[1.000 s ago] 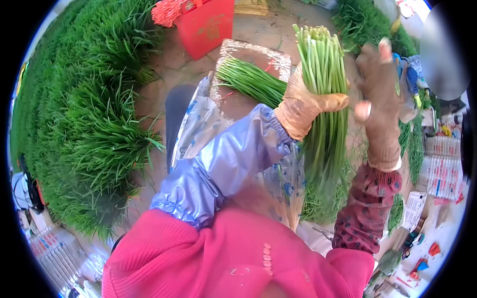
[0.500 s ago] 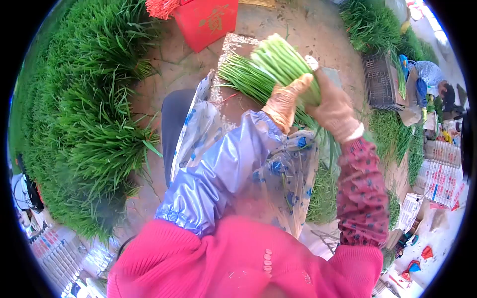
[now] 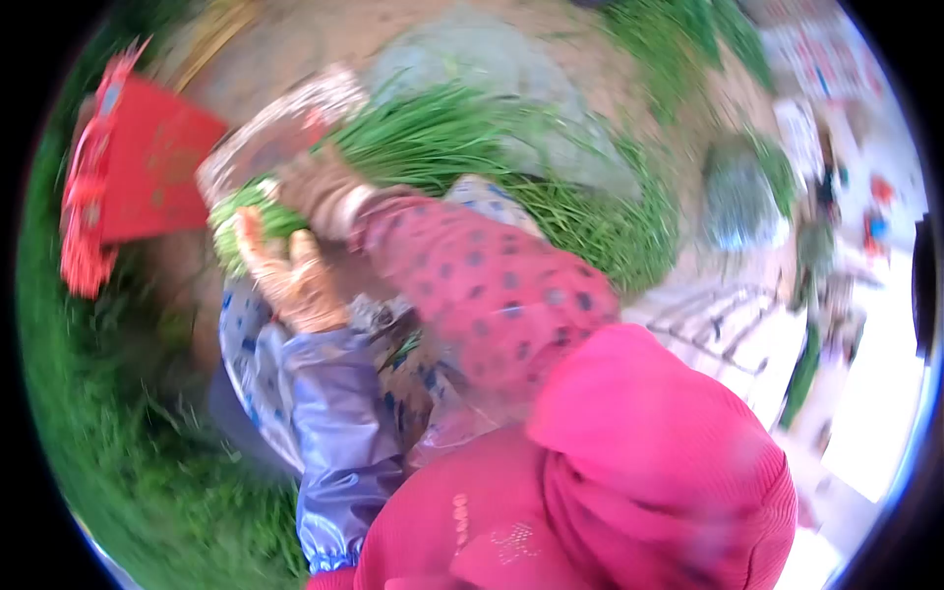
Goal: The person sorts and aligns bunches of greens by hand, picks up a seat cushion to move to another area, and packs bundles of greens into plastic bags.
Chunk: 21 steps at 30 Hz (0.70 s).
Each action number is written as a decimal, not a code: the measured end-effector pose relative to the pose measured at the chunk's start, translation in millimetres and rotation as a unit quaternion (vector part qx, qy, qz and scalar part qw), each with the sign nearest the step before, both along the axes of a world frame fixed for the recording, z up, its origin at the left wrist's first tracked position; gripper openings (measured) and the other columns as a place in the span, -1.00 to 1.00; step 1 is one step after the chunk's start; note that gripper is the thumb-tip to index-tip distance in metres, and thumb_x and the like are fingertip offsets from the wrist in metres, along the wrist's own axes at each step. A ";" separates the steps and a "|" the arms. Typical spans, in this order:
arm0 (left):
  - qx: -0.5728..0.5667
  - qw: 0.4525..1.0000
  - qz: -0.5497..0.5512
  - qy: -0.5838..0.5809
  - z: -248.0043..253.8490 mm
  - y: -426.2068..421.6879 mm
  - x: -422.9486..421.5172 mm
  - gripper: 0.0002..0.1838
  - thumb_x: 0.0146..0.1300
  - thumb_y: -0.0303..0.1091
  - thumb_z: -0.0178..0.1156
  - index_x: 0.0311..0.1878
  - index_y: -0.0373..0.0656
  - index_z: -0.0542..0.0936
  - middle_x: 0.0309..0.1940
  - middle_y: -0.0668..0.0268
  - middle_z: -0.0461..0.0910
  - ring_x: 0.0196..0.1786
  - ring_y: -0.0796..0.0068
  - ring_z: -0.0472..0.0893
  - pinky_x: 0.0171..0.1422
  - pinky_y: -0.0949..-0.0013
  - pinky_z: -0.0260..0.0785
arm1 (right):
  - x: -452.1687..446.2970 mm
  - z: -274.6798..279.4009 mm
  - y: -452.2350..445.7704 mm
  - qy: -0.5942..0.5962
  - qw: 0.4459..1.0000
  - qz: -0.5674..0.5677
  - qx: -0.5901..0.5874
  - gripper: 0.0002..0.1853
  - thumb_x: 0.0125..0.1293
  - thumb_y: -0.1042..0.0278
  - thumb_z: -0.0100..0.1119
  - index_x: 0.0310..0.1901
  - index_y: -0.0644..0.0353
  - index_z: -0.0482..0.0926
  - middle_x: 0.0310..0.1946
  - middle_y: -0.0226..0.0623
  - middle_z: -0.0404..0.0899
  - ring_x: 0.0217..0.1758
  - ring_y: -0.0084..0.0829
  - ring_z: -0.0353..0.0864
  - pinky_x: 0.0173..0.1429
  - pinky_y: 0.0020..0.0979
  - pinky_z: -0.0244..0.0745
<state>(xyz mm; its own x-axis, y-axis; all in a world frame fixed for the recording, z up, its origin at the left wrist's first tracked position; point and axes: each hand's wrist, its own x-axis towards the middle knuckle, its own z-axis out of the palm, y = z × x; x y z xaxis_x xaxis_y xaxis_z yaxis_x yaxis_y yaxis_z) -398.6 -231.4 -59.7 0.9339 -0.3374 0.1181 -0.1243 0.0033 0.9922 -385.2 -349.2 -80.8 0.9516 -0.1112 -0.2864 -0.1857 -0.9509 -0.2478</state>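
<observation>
A bundle of long green stalks that look like chives [image 3: 423, 138] lies across a small board with a pale, worn edge [image 3: 324, 93]. Its pale cut ends [image 3: 228, 241] point left and its leaves trail right. My left hand [image 3: 290, 280], in an orange glove, grips the bundle near the cut ends, thumb and fingers on either side of the stalks. Further along the stalks, my right hand [image 3: 320, 192] in a brown glove is wrapped around them; blur hides its fingertips. A patterned plastic apron [image 3: 256, 339] covers my lap beneath the hands.
A red box with red fringe [image 3: 147, 162] stands at the left. Loose greens [image 3: 615, 231] are heaped on the right, beside a grey-green plastic sheet [image 3: 472, 54]. Dense green bunches [image 3: 128, 472] fill the lower left. A clear bag of greens [image 3: 742, 202] sits further right.
The view has swung right. Both hands and the bundle have moved left in view and down to the board, where the bundle now lies with its cut ends leftward.
</observation>
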 end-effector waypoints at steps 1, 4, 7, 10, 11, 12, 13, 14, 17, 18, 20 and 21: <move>0.060 0.992 -0.071 -0.089 11.8 -3.8 12.6 -0.33 0.21 -0.44 0.16 0.39 -0.28 0.22 0.37 0.07 0.24 0.43 0.20 0.20 0.51 0.22 -0.04 | 4.7 5.8 -1.3 0.050 0.999 0.002 0.021 -0.41 0.33 0.02 -0.06 0.37 -0.02 0.23 0.49 -0.29 0.02 0.56 -0.18 -0.06 0.50 0.20 -0.22; 0.156 0.956 -0.156 -0.191 -17.6 -16.7 60.6 -0.35 0.30 -0.33 0.13 0.41 -0.31 0.19 0.40 0.06 0.20 0.46 0.16 0.14 0.54 0.20 -0.16 | -9.1 -3.2 -5.3 0.022 0.999 0.035 0.019 -0.35 0.34 0.03 -0.05 0.43 -0.03 0.11 0.51 -0.34 -0.02 0.55 -0.20 -0.06 0.49 0.20 -0.20; 0.197 0.952 -0.179 -0.150 -117.4 3.1 110.3 -0.42 0.46 -0.06 -0.14 0.44 -0.15 0.19 0.41 0.06 0.20 0.44 0.15 0.18 0.51 0.17 -0.08 | -10.6 19.2 -23.0 0.008 0.993 0.069 0.093 -0.30 0.23 0.01 0.14 0.39 0.00 0.23 0.45 -0.32 0.13 0.48 -0.17 0.12 0.41 0.22 -0.06; 0.469 0.823 -0.115 -0.298 -82.6 -12.3 67.2 -0.43 0.46 0.10 -0.33 0.41 0.08 0.29 0.39 0.34 0.30 0.44 0.10 0.18 0.49 0.03 -0.15 | -51.4 35.2 -98.1 -0.118 0.962 0.013 0.245 -0.50 0.23 0.01 0.15 0.18 -0.04 0.48 0.14 -0.23 0.47 0.23 -0.16 0.41 0.28 -0.08 0.26; 0.509 0.781 -0.085 -0.352 -80.8 -11.0 59.0 -0.43 0.45 0.12 -0.35 0.40 0.14 0.32 0.37 0.43 0.33 0.44 0.10 0.18 0.47 0.00 -0.17 | -70.4 43.7 -119.8 -0.175 0.932 -0.007 0.318 -0.59 0.22 0.01 0.16 0.08 -0.06 0.61 -0.02 -0.19 0.64 0.11 -0.15 0.56 0.21 -0.23 0.41; 0.505 0.776 -0.068 -0.372 -86.6 -10.3 57.8 -0.47 0.45 0.10 -0.34 0.38 0.24 0.33 0.36 0.48 0.34 0.44 0.15 0.18 0.46 -0.04 -0.15 | -92.9 53.8 -139.8 -0.143 0.933 -0.121 0.309 -0.63 0.27 0.07 0.11 0.09 -0.13 0.60 -0.09 -0.25 0.67 0.00 -0.21 0.62 0.09 -0.39 0.49; 0.509 0.773 -0.066 -0.372 -87.3 -11.2 55.8 -0.47 0.45 0.10 -0.34 0.38 0.24 0.33 0.36 0.48 0.34 0.44 0.15 0.18 0.46 -0.04 -0.15 | -121.2 57.0 -160.8 -0.131 0.914 -0.242 0.299 -0.65 0.30 0.08 0.08 0.09 -0.14 0.60 -0.15 -0.27 0.68 -0.08 -0.25 0.64 0.04 -0.37 0.51; 0.508 0.774 -0.058 -0.373 -85.7 -11.7 52.8 -0.50 0.45 0.04 -0.29 0.37 0.23 0.34 0.35 0.49 0.34 0.44 0.16 0.19 0.46 -0.08 -0.15 | -156.0 44.0 -180.8 -0.164 0.864 -0.365 0.306 -0.65 0.33 0.06 0.05 0.10 -0.12 0.59 -0.18 -0.28 0.68 -0.16 -0.30 0.64 0.00 -0.35 0.51; 0.509 0.774 -0.050 -0.374 -87.7 -11.4 51.7 -0.52 0.46 0.00 -0.27 0.35 0.18 0.37 0.33 0.47 0.36 0.42 0.15 0.21 0.44 -0.14 -0.14 | -234.4 -59.0 -228.5 -0.080 0.852 -0.514 0.056 -0.74 0.33 0.21 0.01 -0.09 0.13 0.59 -0.25 0.03 0.62 -0.11 0.00 0.61 0.01 -0.14 0.48; 0.495 0.770 -0.043 -0.400 -92.5 -10.0 53.4 -0.50 0.46 0.02 -0.29 0.35 0.15 0.38 0.32 0.44 0.38 0.41 0.14 0.23 0.44 -0.13 -0.14 | -250.0 -79.0 -228.4 -0.031 0.858 -0.506 0.085 -0.72 0.30 0.24 0.06 -0.03 0.16 0.56 -0.18 0.02 0.61 -0.01 0.00 0.57 0.08 -0.14 0.45; 0.472 0.770 -0.039 -0.428 -90.4 -12.0 50.1 -0.45 0.47 0.06 -0.36 0.33 0.07 0.40 0.28 0.36 0.42 0.39 0.09 0.26 0.42 -0.13 -0.12 | -266.2 -121.7 -226.4 0.018 0.858 -0.499 0.116 -0.67 0.26 0.27 0.10 0.03 0.19 0.53 -0.10 0.02 0.60 0.09 -0.01 0.54 0.15 -0.13 0.42; 0.476 0.766 -0.039 -0.430 -89.0 -13.6 47.6 -0.45 0.47 0.06 -0.36 0.33 0.07 0.40 0.28 0.36 0.42 0.39 0.09 0.26 0.42 -0.13 -0.12 | -268.6 -151.7 -223.9 -0.003 0.882 -0.452 0.133 -0.57 0.24 0.29 0.14 0.14 0.18 0.44 0.05 0.02 0.50 0.15 0.00 0.49 0.20 -0.15 0.38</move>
<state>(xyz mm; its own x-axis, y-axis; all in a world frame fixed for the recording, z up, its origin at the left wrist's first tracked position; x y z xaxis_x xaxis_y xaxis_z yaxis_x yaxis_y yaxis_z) -351.0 -244.9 -148.7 0.6210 -0.7041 0.3443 -0.7701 -0.6298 0.1011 -653.9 -573.1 -232.5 0.5098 -0.7548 -0.4127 -0.8362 -0.3222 -0.4437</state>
